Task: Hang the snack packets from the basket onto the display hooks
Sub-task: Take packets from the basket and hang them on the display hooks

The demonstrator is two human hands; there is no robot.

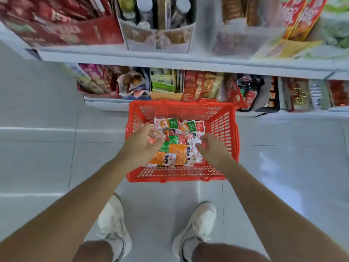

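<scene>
A red plastic basket [226, 129] stands on the floor in front of the shelves. Several snack packets [179, 154], orange, white and green, lie piled inside it. My left hand [143, 142] reaches into the basket's left side with curled fingers touching the packets. My right hand [211, 146] is over the right side, its fingertips on the edge of a white packet. Motion blur hides whether either hand has a firm hold. No display hooks are in view.
White store shelves [188, 63] packed with snack bags and boxes run across the top, the lower shelf right behind the basket. My two feet in white shoes [113, 224] stand on the pale tiled floor just before the basket.
</scene>
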